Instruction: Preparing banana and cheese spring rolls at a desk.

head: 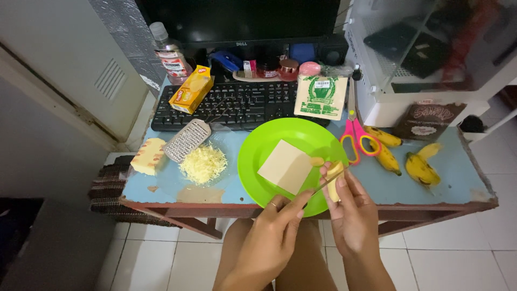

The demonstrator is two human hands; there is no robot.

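Slicing a peeled banana (335,180), soft, light, slippery: right hand (353,215) pinching its lower half, left hand (272,231) gripping knife (323,186) at nine o'clock, over green plate (258,156)

The right hand (353,215) held a peeled banana (335,180) upright over the rim of a green plate (258,156), while the left hand (272,231) pressed a knife (326,183) against it. A square flat wrapper (285,166) and one banana slice (316,160) lay on the plate (grated cheese (203,163) and a small grater (187,140) sat to its left).
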